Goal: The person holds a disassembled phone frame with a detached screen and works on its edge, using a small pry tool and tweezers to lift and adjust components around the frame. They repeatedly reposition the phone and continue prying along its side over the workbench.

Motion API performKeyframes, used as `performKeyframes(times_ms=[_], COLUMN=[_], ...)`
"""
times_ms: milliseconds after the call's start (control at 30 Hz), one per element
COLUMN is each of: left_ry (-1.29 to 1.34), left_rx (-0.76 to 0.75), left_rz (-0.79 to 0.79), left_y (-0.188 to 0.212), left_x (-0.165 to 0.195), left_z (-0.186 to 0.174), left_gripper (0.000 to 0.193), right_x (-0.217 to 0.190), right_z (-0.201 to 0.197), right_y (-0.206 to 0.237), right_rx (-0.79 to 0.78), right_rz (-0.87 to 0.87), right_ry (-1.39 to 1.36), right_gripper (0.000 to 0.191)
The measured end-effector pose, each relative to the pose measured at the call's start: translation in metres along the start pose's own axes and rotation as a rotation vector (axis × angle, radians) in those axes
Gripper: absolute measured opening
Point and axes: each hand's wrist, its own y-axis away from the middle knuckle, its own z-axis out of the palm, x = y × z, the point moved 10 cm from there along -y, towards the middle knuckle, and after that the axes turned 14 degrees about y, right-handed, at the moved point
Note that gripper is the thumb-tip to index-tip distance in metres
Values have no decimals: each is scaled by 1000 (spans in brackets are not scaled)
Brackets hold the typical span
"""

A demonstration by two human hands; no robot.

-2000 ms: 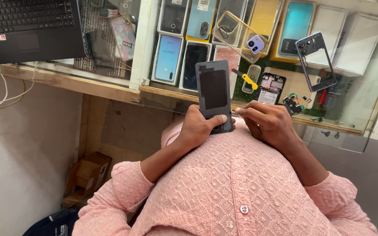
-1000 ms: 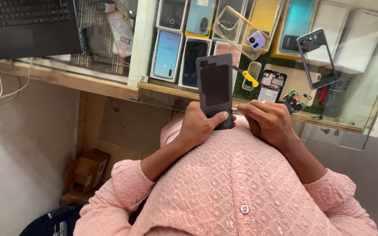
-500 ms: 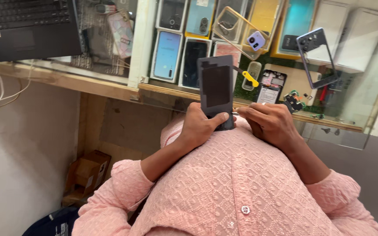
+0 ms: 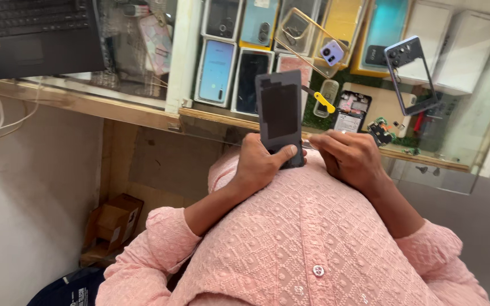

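My left hand (image 4: 262,161) grips the lower end of a dark grey phone panel (image 4: 279,113), thumb pressed across its bottom edge, holding it upright over the counter edge. My right hand (image 4: 350,158) sits just right of it, fingers curled, fingertips near the panel's lower right corner; whether it holds anything cannot be seen. Beyond the hands, an opened phone with exposed boards (image 4: 351,111) lies on a green mat, with a yellow pry tool (image 4: 323,102) beside it. A bluish phone frame (image 4: 410,73) lies further right.
A glass counter (image 4: 143,110) holds rows of phones (image 4: 218,71) beneath it, a clear phone case (image 4: 307,39) and white boxes (image 4: 460,48). A black laptop (image 4: 35,34) sits at the far left. A cardboard box (image 4: 112,226) rests on the floor below.
The view has shifted slightly. Both hands stay at the phone panel's lower end, and the panel stays upright in my left hand.
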Motion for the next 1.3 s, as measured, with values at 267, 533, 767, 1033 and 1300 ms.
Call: performKeyframes(times_ms=[267, 533, 767, 1033, 1300], left_ry=[-19, 272, 111, -419, -118], left_rx=[67, 4, 191, 344, 301], left_rz=[97, -1, -70, 88, 10], left_y=[4, -3, -18, -51, -55], left_x=[20, 2, -27, -39, -69], left_z=[-1, -1, -41, -105, -100], left_gripper=[15, 17, 25, 31, 26], right_x=[9, 37, 60, 93, 99], right_z=[-4, 13, 59, 70, 93], right_y=[6, 19, 30, 33, 15], right_rx=[108, 119, 0, 193, 136], right_rz=[49, 338, 574, 685, 799], right_ry=[-125, -352, -827, -937, -936], right_gripper=[16, 11, 16, 15, 10])
